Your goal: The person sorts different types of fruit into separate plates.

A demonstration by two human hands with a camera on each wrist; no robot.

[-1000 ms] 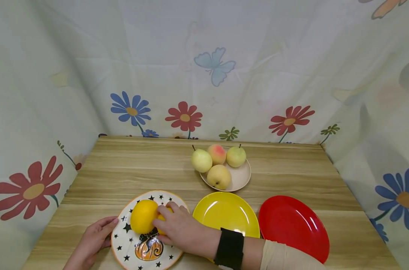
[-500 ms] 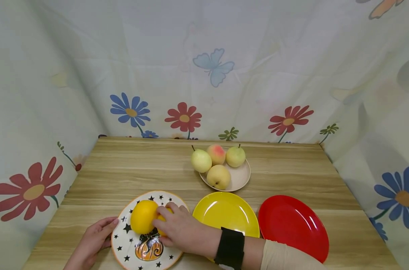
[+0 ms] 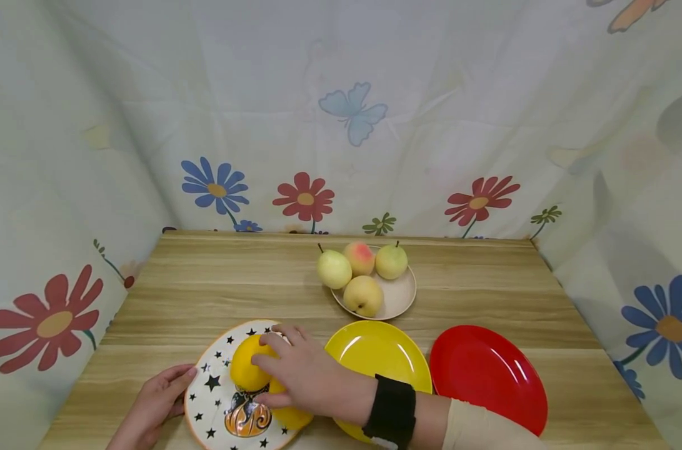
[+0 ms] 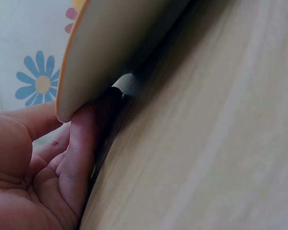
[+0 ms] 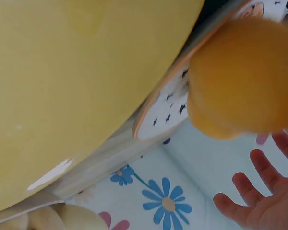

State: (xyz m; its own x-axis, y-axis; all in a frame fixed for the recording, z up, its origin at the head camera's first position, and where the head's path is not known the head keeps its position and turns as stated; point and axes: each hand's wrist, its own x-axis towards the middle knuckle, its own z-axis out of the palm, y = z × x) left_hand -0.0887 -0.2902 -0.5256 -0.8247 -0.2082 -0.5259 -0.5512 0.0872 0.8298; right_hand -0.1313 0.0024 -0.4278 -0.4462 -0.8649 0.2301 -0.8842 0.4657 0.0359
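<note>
A white plate [image 3: 202,412] with black stars, an orange rim and a pumpkin picture sits at the front left. My left hand [image 3: 159,397] pinches its left rim; in the left wrist view the thumb is above and the fingers [image 4: 81,143] are beneath the rim. Two smooth orange-yellow fruits are on the plate. One fruit [image 3: 246,370] lies near its middle; the other fruit [image 3: 292,417] is at its right edge, partly hidden under my right hand [image 3: 315,378]. The right wrist view has that hand's fingers [image 5: 264,170] spread and apart from the near fruit [image 5: 245,72].
A yellow plate [image 3: 374,347] stands right of the starred plate, partly under my right forearm. Beyond it is a red plate [image 3: 481,369]. Behind them, a small pale plate [image 3: 399,297] holds pears [image 3: 363,297] and a peach [image 3: 359,257]. A flowered cloth [image 3: 250,94] surrounds the wooden table [image 3: 222,275].
The right hand's fingers have spread from the right fruit, which has moved toward the plate's front right edge. The other fruit has shifted slightly right. The left hand stays on the rim.
</note>
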